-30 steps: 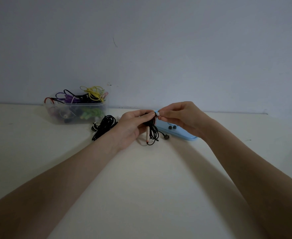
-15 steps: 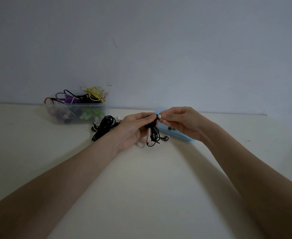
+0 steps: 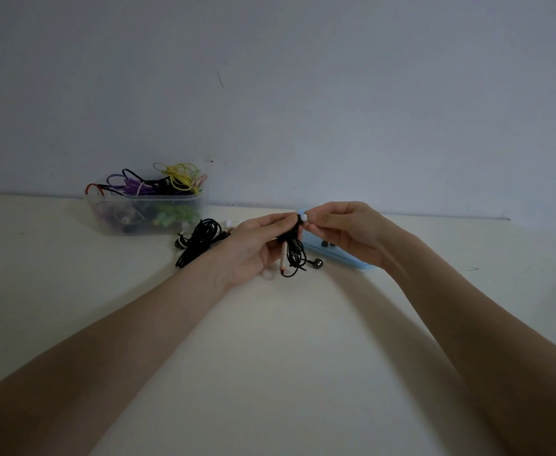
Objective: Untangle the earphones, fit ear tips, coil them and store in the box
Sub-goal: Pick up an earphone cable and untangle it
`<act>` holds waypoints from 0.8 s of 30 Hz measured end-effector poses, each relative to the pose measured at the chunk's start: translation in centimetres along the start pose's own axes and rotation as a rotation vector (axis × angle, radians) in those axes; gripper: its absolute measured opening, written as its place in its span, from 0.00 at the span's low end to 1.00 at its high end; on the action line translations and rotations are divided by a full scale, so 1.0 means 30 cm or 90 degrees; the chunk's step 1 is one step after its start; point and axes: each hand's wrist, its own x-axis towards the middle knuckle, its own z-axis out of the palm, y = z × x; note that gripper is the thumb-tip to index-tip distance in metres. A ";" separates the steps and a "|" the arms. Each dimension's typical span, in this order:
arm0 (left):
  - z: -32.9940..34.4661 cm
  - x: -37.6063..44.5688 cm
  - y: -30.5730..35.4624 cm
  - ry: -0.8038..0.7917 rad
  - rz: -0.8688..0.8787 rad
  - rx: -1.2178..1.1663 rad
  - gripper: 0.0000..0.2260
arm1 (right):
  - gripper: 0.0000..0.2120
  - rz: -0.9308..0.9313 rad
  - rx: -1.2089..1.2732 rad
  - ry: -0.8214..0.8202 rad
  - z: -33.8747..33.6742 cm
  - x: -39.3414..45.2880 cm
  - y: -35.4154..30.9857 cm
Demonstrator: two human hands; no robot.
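step: fitting tip | left hand (image 3: 253,248) grips black earphones (image 3: 294,253), bud pointing right | right hand (image 3: 345,230) pinches white ear tip (image 3: 303,217) touching bud | push leftward

A plain wall (image 3: 302,93) in a dull blue-grey fills the upper half of the view, bare but for a thin dark scratch (image 3: 220,80) near its middle and a small speck lower down. Below it a cream-white table (image 3: 270,357) runs the full width and meets the wall along a shadowed seam. The light is dim and even, with soft shadows on the tabletop
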 end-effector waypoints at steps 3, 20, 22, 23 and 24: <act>0.010 0.001 0.005 -0.007 -0.022 -0.058 0.05 | 0.05 0.009 -0.013 -0.009 0.003 -0.008 -0.013; -0.007 0.016 0.001 0.022 0.049 0.002 0.03 | 0.04 -0.047 -0.078 0.034 0.017 0.001 -0.018; -0.008 0.021 0.002 0.022 0.079 0.026 0.03 | 0.04 -0.048 -0.093 0.038 0.016 0.004 -0.020; -0.007 0.022 0.004 0.024 0.094 0.048 0.04 | 0.04 -0.047 -0.101 0.039 0.013 0.005 -0.019; -0.008 0.022 0.005 0.026 0.104 0.073 0.04 | 0.04 -0.044 -0.110 0.040 0.012 0.005 -0.018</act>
